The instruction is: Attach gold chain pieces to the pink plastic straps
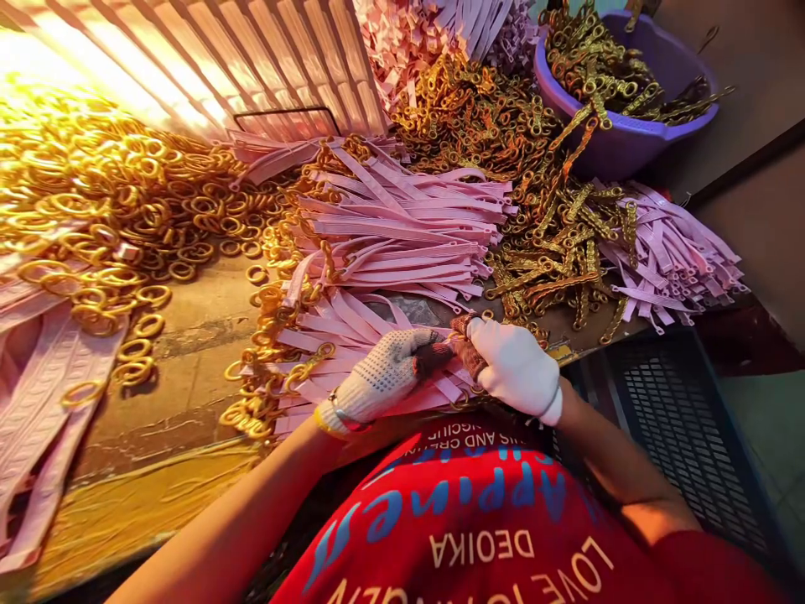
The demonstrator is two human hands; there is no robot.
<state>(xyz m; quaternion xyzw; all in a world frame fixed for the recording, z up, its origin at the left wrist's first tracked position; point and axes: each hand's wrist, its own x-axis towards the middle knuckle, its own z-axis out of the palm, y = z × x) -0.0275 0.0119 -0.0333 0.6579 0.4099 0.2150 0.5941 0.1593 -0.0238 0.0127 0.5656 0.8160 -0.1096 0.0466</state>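
My left hand [390, 373], in a dotted pale glove with dark fingertips, is closed in a pinch at the table's front edge. Meeting it, my right hand [512, 365] in a white glove with brown fingertips is closed too. A small gold-coloured piece [457, 335] shows between the fingertips; most of what they grip is hidden. Pink straps [352, 323] with gold rings on their left ends lie under and beyond my hands. Just past my right hand is a heap of braided gold links [547, 281].
Loose gold rings [138, 193] are piled at the left beside wide pink bands [69, 377]. A ribbed panel [302, 59] stands behind. Back right, a purple basin [629, 143] holds more links. Pink straps [679, 247] lie at the right, above a dark crate [672, 411].
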